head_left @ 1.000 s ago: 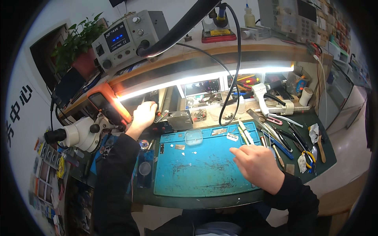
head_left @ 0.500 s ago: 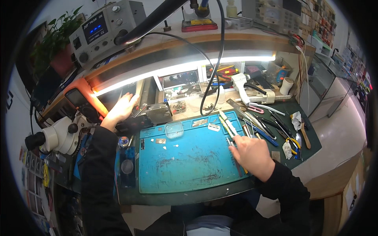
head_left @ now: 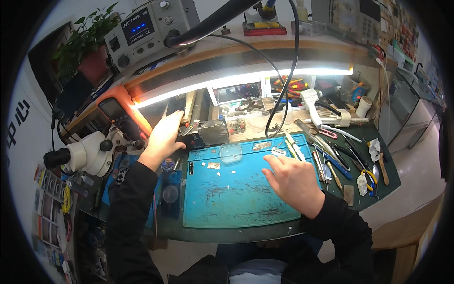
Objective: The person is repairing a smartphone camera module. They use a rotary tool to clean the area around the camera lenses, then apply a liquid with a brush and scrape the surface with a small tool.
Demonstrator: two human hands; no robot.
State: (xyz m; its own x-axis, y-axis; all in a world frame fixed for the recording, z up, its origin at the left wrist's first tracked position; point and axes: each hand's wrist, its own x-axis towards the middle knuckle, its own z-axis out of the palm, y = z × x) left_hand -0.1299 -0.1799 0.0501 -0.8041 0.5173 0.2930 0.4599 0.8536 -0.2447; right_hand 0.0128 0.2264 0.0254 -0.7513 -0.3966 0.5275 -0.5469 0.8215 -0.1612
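Observation:
My left hand (head_left: 164,138) reaches over the back left of the bench, fingers stretched out and thumb apart. It is nearest to a dark metal box (head_left: 215,132) with small tools at its left end; whether the fingertips touch anything there I cannot tell. My right hand (head_left: 298,184) hovers over the right part of the blue work mat (head_left: 227,201), palm down, fingers loosely spread, with nothing visible in it. Just beyond its fingers lie green-and-white tweezers (head_left: 295,146). A clear plastic dish (head_left: 231,153) and small scraps sit along the mat's far side.
Several hand tools (head_left: 338,161) crowd the bench right of the mat. A white microscope (head_left: 87,154) and an orange-cased multimeter (head_left: 124,116) stand at the left. A white glue gun (head_left: 311,106) rests behind. A black cable (head_left: 292,71) hangs over the middle.
My right hand has moved left, off the tools at the mat's right edge, and its fingers have opened. My left hand stays at the back left beside the box. The view has shifted.

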